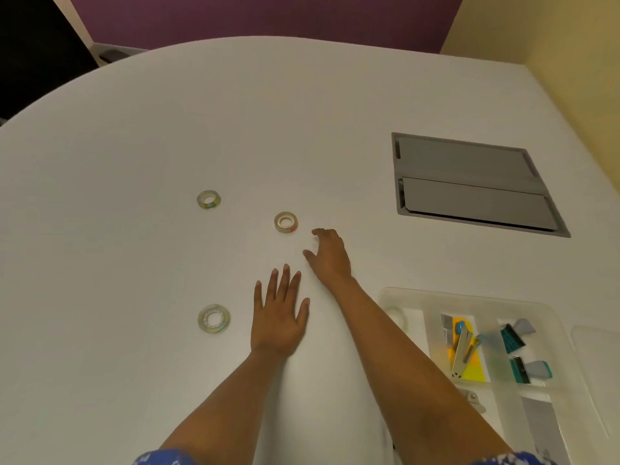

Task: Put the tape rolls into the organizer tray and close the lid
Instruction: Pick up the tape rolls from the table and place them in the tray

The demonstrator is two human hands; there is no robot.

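Note:
Three clear tape rolls lie flat on the white table: a far-left roll [208,199], a middle roll [286,223] and a near-left roll [213,318]. A fourth roll [397,317] sits in the left compartment of the clear organizer tray [469,297] at the right. My right hand [330,255] is open, fingers spread, hovering just right of and below the middle roll without touching it. My left hand [280,313] rests flat on the table, palm down, to the right of the near-left roll. The tray's lid is off to the far right [597,357].
The tray also holds a stapler [461,350], yellow notes, binder clips [511,337] and other small items. A grey hatch [469,182] is set into the tabletop at the right rear. A cream wall borders the table's right side; the rounded far edge meets a purple wall.

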